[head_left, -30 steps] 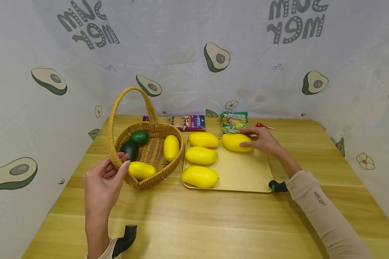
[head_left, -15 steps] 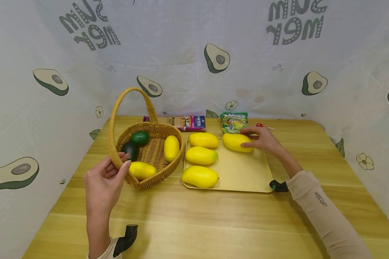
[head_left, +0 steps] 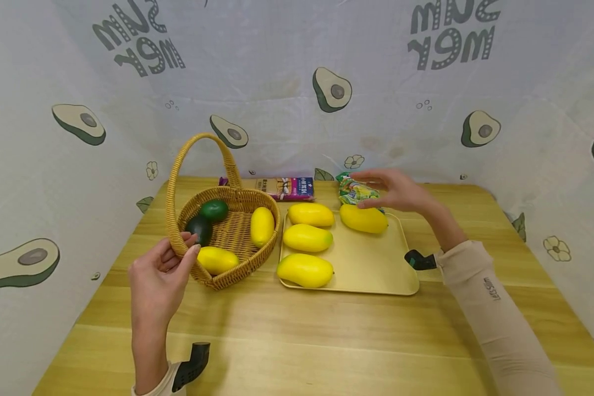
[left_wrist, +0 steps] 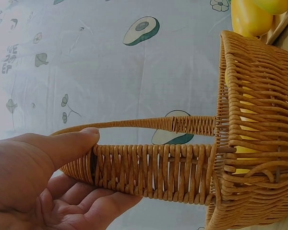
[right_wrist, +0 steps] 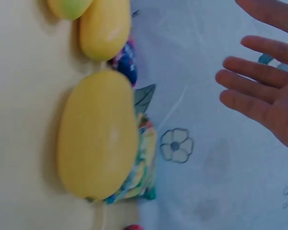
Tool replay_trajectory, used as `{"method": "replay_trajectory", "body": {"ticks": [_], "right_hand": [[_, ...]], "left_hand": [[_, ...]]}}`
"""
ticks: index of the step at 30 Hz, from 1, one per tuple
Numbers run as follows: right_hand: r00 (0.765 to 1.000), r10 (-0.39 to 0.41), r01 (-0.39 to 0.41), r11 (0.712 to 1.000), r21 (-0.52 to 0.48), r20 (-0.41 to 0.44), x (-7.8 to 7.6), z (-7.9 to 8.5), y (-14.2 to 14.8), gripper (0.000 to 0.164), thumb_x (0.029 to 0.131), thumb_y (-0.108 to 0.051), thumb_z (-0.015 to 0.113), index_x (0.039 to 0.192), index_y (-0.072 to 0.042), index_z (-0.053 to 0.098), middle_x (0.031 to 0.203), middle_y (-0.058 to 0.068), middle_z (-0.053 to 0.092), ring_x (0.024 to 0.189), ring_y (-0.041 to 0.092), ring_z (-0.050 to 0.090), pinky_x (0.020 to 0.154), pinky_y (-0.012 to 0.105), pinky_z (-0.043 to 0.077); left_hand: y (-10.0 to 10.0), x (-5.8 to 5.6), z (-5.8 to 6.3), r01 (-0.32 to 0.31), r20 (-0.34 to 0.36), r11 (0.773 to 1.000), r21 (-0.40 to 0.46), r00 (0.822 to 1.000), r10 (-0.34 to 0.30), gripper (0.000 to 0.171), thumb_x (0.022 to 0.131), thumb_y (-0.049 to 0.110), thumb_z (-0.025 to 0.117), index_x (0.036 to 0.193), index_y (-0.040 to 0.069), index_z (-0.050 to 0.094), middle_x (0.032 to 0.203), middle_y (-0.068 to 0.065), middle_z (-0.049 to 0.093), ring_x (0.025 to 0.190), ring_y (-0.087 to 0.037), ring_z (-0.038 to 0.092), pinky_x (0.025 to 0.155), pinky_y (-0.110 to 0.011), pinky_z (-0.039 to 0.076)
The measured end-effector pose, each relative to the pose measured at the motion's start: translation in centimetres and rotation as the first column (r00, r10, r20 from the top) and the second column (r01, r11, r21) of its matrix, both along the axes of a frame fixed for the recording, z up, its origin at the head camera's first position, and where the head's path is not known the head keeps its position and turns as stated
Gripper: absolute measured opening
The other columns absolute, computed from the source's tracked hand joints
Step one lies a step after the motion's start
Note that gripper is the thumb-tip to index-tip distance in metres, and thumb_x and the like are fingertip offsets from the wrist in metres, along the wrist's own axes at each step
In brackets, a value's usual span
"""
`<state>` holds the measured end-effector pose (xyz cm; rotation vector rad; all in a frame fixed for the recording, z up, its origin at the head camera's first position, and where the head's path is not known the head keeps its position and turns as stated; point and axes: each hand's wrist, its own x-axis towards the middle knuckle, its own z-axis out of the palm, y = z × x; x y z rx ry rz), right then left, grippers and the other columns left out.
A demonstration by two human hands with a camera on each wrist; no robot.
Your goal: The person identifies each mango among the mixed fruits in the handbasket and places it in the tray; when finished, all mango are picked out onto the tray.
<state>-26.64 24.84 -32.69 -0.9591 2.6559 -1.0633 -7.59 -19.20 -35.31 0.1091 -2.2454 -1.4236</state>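
With thumb and fingers, my left hand (head_left: 158, 286) grips the near side of the wicker basket's handle (left_wrist: 153, 172). Inside the basket (head_left: 232, 278) lie two yellow mangoes, one being the upright mango (head_left: 262, 226), and two dark green fruits, such as the rounder green fruit (head_left: 214, 210). My right hand (head_left: 396, 190) is off the fruit, its fingers extended and apart from the single mango (right_wrist: 98, 136) at the tray's back right. Three more mangoes, with the front mango (head_left: 305, 270) nearest me, line the left side of the gold tray (head_left: 371, 269).
Behind the tray lie a green snack bag (head_left: 353, 192), partly covered by my right hand in the head view, and a purple packet (head_left: 292, 188). A printed curtain (head_left: 277, 82) hangs behind and beside the wooden table (head_left: 326, 341).
My right hand has let go of the back-right mango and lifted up and away; the mango stays on the tray. My left hand keeps its hold on the handle.
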Motion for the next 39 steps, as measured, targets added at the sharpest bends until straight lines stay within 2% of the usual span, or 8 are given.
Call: {"method": "replay_trajectory", "body": {"ticks": [4, 8, 13, 23, 28, 30, 35, 39], "right_hand": [[0.989, 0.132, -0.138, 0.986, 0.095, 0.065, -0.7, 2.9, -2.5, 0.061, 0.099, -0.010, 0.080, 0.152, 0.005, 0.056, 0.155, 0.023, 0.058, 0.144, 0.044, 0.054, 0.123, 0.061, 0.041], [0.958, 0.258, -0.278, 0.945, 0.175, 0.126, -1.8, 4.8, -5.9, 0.055, 0.102, -0.015, 0.078, 0.149, 0.004, 0.059, 0.151, 0.022, 0.062, 0.142, 0.042, 0.058, 0.121, 0.059, 0.044], [0.898, 0.372, -0.407, 0.905, 0.123, 0.236, -3.6, 5.4, -10.8, 0.044, 0.107, -0.014, 0.070, 0.147, 0.004, 0.061, 0.145, 0.019, 0.068, 0.135, 0.034, 0.065, 0.118, 0.050, 0.050], [0.799, 0.476, -0.516, 0.856, 0.013, 0.368, -6.5, 2.8, -20.7, 0.040, 0.108, -0.020, 0.070, 0.144, -0.003, 0.068, 0.136, 0.007, 0.075, 0.127, 0.021, 0.070, 0.113, 0.036, 0.054], [0.744, 0.520, -0.548, 0.834, -0.062, 0.419, -6.8, 1.2, -24.5, 0.041, 0.107, -0.018, 0.071, 0.143, 0.001, 0.068, 0.135, 0.013, 0.075, 0.125, 0.024, 0.071, 0.110, 0.037, 0.057], [0.722, 0.529, -0.552, 0.829, -0.090, 0.446, -6.8, 0.6, -25.8, 0.043, 0.106, -0.017, 0.072, 0.143, 0.003, 0.066, 0.134, 0.017, 0.074, 0.126, 0.030, 0.070, 0.112, 0.043, 0.056], [0.678, 0.502, -0.520, 0.844, -0.132, 0.538, -6.8, -0.8, -28.1, 0.046, 0.108, -0.015, 0.069, 0.147, 0.008, 0.060, 0.129, 0.021, 0.075, 0.126, 0.039, 0.070, 0.115, 0.054, 0.052], [0.675, 0.443, -0.489, 0.867, -0.092, 0.590, -6.8, -1.5, -29.4, 0.040, 0.109, -0.015, 0.067, 0.141, 0.009, 0.065, 0.126, 0.022, 0.076, 0.125, 0.039, 0.069, 0.113, 0.054, 0.054]], "left_hand": [[-0.1, 0.0, -0.1, 0.000, 0.002, 1.000, 0.001, 1.000, 0.000, 0.029, 0.099, 0.006, 0.080, 0.126, -0.003, 0.076, 0.119, -0.017, 0.080, 0.096, 0.013, 0.070, 0.084, -0.009, 0.057], [0.0, -0.1, -0.1, 0.003, -0.007, 1.000, 0.010, 1.000, -0.003, 0.028, 0.098, 0.004, 0.080, 0.125, -0.003, 0.077, 0.117, -0.016, 0.080, 0.096, 0.012, 0.071, 0.085, -0.010, 0.057], [0.0, -0.3, 0.0, 0.022, -0.020, 0.999, 0.027, 1.000, -0.021, 0.028, 0.098, 0.003, 0.079, 0.125, -0.004, 0.076, 0.118, -0.018, 0.080, 0.098, 0.011, 0.071, 0.086, -0.011, 0.058], [-0.2, -0.3, -0.1, 0.021, -0.026, 1.000, 0.022, 0.999, -0.021, 0.035, 0.099, 0.004, 0.079, 0.132, -0.003, 0.074, 0.120, -0.019, 0.079, 0.098, 0.013, 0.070, 0.086, -0.009, 0.057], [-0.5, -0.3, -0.1, 0.020, -0.027, 0.999, 0.025, 0.999, -0.019, 0.034, 0.099, 0.005, 0.079, 0.132, -0.003, 0.074, 0.121, -0.019, 0.078, 0.099, 0.012, 0.070, 0.087, -0.009, 0.057], [-0.6, -0.3, -0.1, 0.018, -0.025, 1.000, 0.023, 1.000, -0.017, 0.034, 0.099, 0.005, 0.079, 0.132, -0.002, 0.074, 0.121, -0.018, 0.079, 0.100, 0.012, 0.070, 0.087, -0.010, 0.057], [-0.6, -0.3, -0.1, 0.019, -0.024, 1.000, 0.021, 1.000, -0.018, 0.034, 0.099, 0.005, 0.079, 0.132, -0.001, 0.074, 0.120, -0.017, 0.079, 0.100, 0.011, 0.070, 0.088, -0.011, 0.057], [-0.5, -0.5, -0.2, 0.027, -0.031, 0.999, 0.024, 0.999, -0.026, 0.034, 0.099, 0.005, 0.080, 0.131, -0.002, 0.075, 0.119, -0.019, 0.079, 0.100, 0.010, 0.071, 0.088, -0.012, 0.058]]}}
